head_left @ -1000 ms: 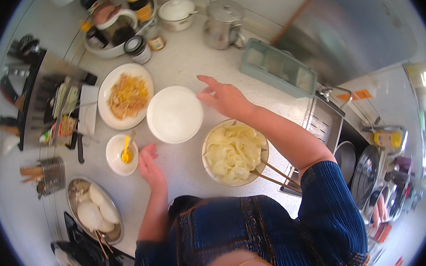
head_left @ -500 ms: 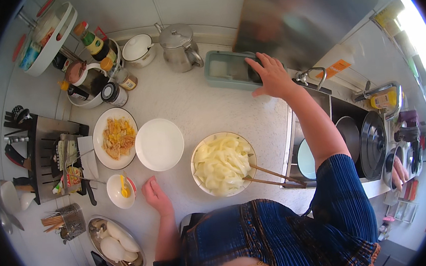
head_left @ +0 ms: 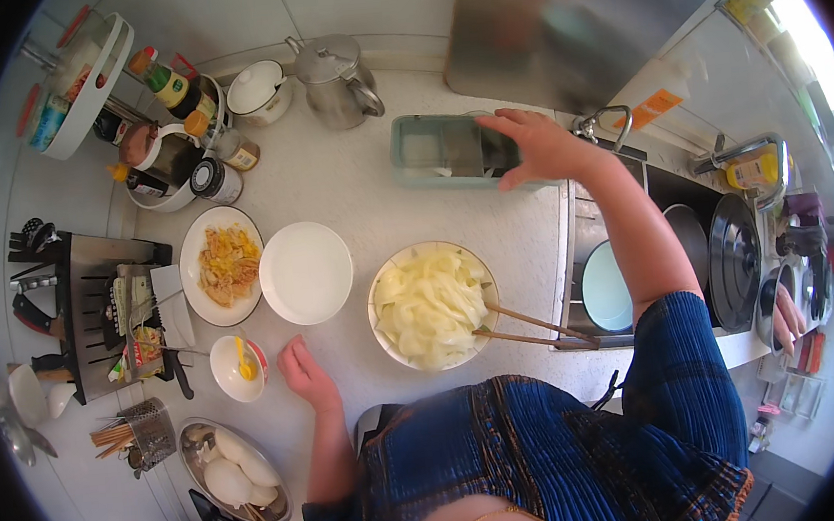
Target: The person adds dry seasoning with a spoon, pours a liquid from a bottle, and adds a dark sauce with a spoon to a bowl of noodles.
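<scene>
My right hand (head_left: 550,144) reaches across the far side of the worktop and grips the right end of a pale green lidded seasoning box (head_left: 417,179), thumb on its near side and fingers across its far side. Under the clear cover, separate compartments show. My left hand (head_left: 306,369) rests on the counter with its fingers loosely curled and nothing visible in them, beside a small bowl (head_left: 225,375) with a yellow spoon (head_left: 245,360). Between my arms is a bowl of pale, wide vegetable strips (head_left: 430,303), with wooden chopsticks (head_left: 540,327) leaning on its right rim.
An empty white bowl (head_left: 306,273) touches a plate (head_left: 198,295) of cooked egg pieces. Behind stand a metal kettle (head_left: 329,81), a lidded white pot (head_left: 259,94) and condiment bottles (head_left: 168,89). The sink (head_left: 568,283) holds a light-blue basin (head_left: 607,290). A knife rack (head_left: 88,306) stands left.
The seasoning box has come nearer to me across the counter, with my right hand on its right end. My left hand stays beside the small bowl. The view has shifted slightly.
</scene>
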{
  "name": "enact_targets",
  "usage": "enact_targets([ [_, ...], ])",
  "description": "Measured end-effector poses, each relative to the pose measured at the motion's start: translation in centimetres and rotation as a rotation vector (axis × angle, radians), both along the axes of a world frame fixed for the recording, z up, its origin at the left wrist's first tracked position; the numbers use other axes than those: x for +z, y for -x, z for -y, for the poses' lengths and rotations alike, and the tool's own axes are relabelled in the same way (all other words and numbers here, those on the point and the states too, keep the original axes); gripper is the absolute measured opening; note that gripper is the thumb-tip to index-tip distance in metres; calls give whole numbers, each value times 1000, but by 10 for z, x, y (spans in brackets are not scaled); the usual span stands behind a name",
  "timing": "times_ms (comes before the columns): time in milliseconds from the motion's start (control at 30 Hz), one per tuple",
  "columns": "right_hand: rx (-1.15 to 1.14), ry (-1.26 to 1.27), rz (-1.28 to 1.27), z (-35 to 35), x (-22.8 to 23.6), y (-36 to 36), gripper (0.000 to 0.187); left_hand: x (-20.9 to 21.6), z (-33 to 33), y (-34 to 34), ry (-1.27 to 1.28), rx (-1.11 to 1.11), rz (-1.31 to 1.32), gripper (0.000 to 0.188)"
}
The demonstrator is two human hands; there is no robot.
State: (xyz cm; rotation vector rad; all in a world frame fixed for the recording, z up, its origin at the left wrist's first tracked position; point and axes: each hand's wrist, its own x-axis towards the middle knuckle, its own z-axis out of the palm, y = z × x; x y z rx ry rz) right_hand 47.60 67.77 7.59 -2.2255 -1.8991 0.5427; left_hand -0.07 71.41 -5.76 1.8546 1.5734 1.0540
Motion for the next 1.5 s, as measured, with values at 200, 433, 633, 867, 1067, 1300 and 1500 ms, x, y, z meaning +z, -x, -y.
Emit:
enact_targets([
  [200,-100,-160,-75,-15,38,-21,66,-5,-2,4,-26,4,-41,24],
  [433,-241,-389,82,-27,42,-28,47,-6,-1,5,-13,-2,-37,23],
  [633,-164,-788,261,-23,32,-3,26,-3,-1,3,38,26,15,20],
  [867,-151,-225,-11,-27,-10,61,21,-6,-3,3,-3,8,-30,22],
  [1067,-105,-47,55,-57,-23,72,21,-6,-4,4,-5,34,38,15],
  [1300,-46,190,125,-79,-23,65,24,-10,-8,2,-40,29,33,13],
  [1500,-50,139,189,-78,-21,70,21,-8,-3,3,-10,62,4,13],
])
